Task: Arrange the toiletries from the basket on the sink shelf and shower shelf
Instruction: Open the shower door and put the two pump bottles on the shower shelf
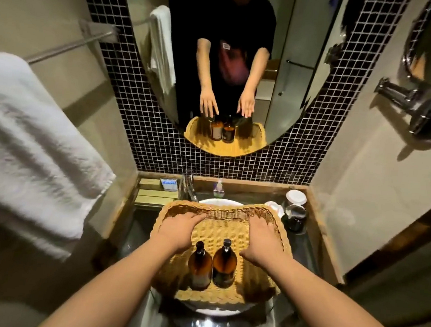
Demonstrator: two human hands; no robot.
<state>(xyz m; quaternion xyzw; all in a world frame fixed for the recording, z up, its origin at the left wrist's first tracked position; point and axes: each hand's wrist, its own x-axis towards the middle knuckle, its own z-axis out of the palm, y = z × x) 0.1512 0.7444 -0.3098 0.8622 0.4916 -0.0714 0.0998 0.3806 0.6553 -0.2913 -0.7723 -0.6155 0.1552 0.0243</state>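
two amber bottles (pixel 211 263) stand upright in the wicker basket (pixel 177 209) over the sink, so they are left to place. at 12 o'clock, small items (pixel 169 184) already sit on the sink shelf (pixel 235 188). the left hand (pixel 178 228) and right hand (pixel 263 240) hover flat and spread, holding nothing.

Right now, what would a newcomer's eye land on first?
Two amber bottles stand upright side by side near the front of a wicker basket resting over the sink. The left hand and right hand hover flat on either side of them, empty. A white towel hangs at left.
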